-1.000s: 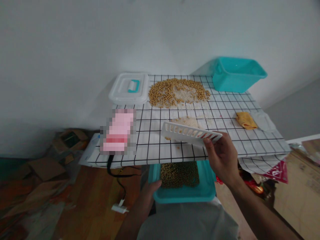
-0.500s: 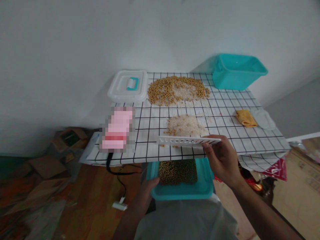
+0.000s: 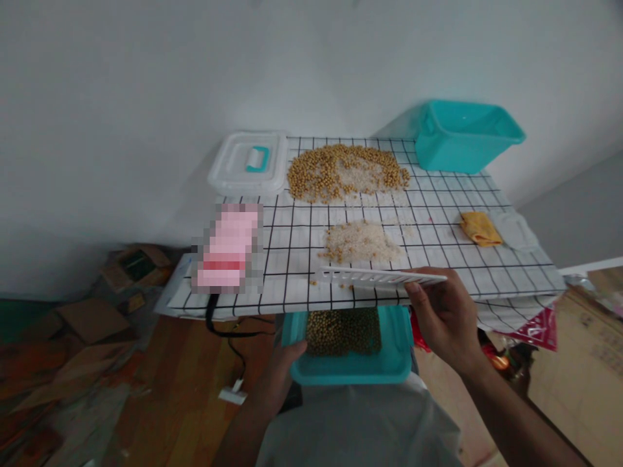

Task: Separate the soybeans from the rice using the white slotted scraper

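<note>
My right hand (image 3: 445, 318) pinches the right end of a white slotted plastic strip (image 3: 374, 277), held on edge at the front of the table. Just behind it lies a small heap of rice (image 3: 363, 242) with some soybeans at its left side. My left hand (image 3: 285, 370) grips the left rim of a teal tub (image 3: 350, 375), which sits below the table edge against my body. Soybeans and darker small beans (image 3: 343, 332) lie inside that tub. Farther back spreads a larger pile of soybeans (image 3: 311, 175) with rice in its middle.
A second teal tub (image 3: 462, 139) stands at the back right, and a clear lid (image 3: 233, 162) lies at the back left. The checked tablecloth (image 3: 287, 246) also bears a blurred pink object (image 3: 228, 246) and a yellow cloth (image 3: 480, 229). Cardboard boxes (image 3: 92, 324) are on the floor.
My right hand has moved slightly right with the white strip, whose right end now dips a little lower. My left hand stays on the tub's rim.
</note>
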Tool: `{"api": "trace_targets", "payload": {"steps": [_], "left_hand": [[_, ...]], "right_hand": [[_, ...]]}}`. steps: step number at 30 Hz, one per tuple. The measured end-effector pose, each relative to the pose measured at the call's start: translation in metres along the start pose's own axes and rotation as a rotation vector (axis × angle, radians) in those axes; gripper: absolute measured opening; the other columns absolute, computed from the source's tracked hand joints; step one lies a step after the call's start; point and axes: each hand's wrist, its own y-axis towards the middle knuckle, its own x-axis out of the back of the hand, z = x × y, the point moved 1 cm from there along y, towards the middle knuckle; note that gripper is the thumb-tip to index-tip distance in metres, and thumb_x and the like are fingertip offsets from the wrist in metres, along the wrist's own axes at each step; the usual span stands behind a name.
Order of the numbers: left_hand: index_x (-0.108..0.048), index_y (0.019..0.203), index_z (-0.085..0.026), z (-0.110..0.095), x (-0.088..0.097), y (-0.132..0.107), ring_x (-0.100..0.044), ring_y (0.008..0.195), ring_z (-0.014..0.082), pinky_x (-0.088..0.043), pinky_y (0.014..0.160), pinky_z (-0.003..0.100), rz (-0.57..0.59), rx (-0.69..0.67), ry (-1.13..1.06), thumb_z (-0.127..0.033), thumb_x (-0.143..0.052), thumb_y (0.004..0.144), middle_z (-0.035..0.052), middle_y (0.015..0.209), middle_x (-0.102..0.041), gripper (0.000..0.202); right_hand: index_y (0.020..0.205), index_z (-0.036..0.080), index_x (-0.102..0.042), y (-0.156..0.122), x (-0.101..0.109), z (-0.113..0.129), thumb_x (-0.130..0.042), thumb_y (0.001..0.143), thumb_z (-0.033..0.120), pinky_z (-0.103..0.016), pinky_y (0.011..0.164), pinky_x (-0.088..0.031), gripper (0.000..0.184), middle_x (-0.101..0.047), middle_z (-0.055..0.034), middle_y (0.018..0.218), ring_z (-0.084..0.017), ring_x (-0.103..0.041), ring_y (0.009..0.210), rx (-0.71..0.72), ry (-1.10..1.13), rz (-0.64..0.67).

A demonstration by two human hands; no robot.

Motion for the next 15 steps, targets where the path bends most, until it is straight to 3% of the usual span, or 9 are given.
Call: {"api": "trace_targets", "payload": {"steps": [8,12,15], "left_hand": [[-0.067,0.122,-0.019,-0.001,0.003,-0.002,-0.061,0.128,0.0366,-0.048,0.107,0.049,-0.031,0.037,0.015,-0.035,-0.075,0.068,0.0089,0.121,-0.077,0.057],[-0.07,0.115,-0.023,-0.004,0.001,-0.004,-0.063,0.126,0.0353,-0.048,0.108,0.046,-0.048,0.039,0.037,-0.035,-0.075,0.069,0.0066,0.111,-0.08,0.048],[-0.074,0.105,-0.024,-0.006,0.0,-0.004,-0.065,0.123,0.0349,-0.048,0.108,0.046,-0.069,0.054,0.09,-0.035,-0.075,0.07,0.0059,0.099,-0.082,0.037]], "right_hand": [[0.104,0.023,-0.066,-0.007,0.015,-0.001,-0.068,0.09,0.025,-0.034,0.067,-0.057,0.014,-0.068,-0.0057,0.094,-0.021,-0.068,0.082,-0.017,-0.058,-0.117],[0.103,0.023,-0.067,-0.017,0.031,-0.004,-0.07,0.089,0.024,-0.034,0.065,-0.058,0.015,-0.068,-0.0063,0.093,-0.021,-0.069,0.08,-0.023,-0.108,-0.147],[0.105,0.024,-0.067,-0.027,0.04,-0.003,-0.07,0.089,0.024,-0.033,0.061,-0.058,0.016,-0.069,-0.0055,0.092,-0.02,-0.068,0.074,-0.043,-0.086,-0.096]]}}
